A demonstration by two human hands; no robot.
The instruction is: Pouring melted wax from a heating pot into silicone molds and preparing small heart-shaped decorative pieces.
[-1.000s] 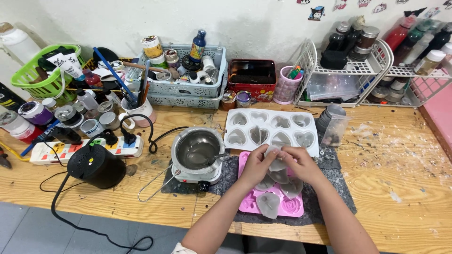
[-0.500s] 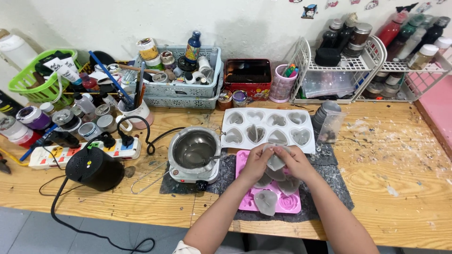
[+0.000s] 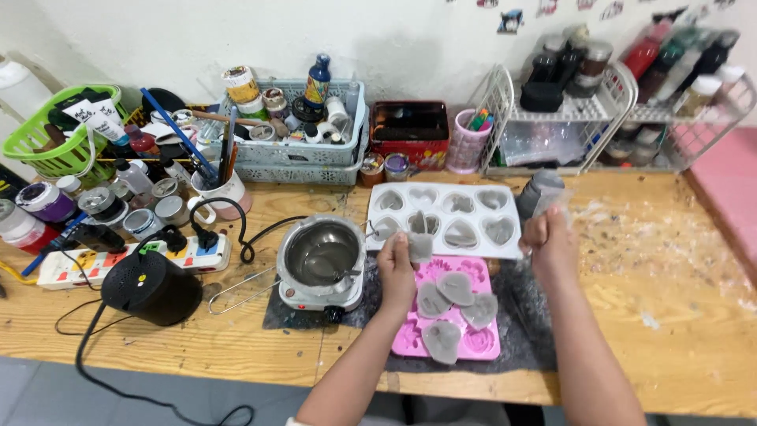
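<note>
My left hand [image 3: 397, 267] pinches a small grey heart-shaped cast piece [image 3: 420, 247] and holds it up between the metal melting pot [image 3: 323, 252] and the pink silicone mould [image 3: 475, 344]. Several more grey heart pieces [image 3: 441, 341] lie loose on the pink mould. My right hand [image 3: 550, 238] is off to the right of the white heart-cavity mould [image 3: 445, 239], its fingers closed around a small clear plastic bag [image 3: 552, 202] beside a stack of dark round tins [image 3: 534, 192].
A grey felt mat [image 3: 524, 335] lies under the pink mould and the pot's hot plate. To the left are a black round device [image 3: 154, 285], a power strip [image 3: 110, 264] and jars. Baskets [image 3: 315, 151], a red tin [image 3: 416, 130] and a white wire rack [image 3: 568, 118] line the wall.
My hands have come apart. The left hand kept one grey heart and moved left and up; the right hand swung right to the clear bag. The view shifted slightly.
</note>
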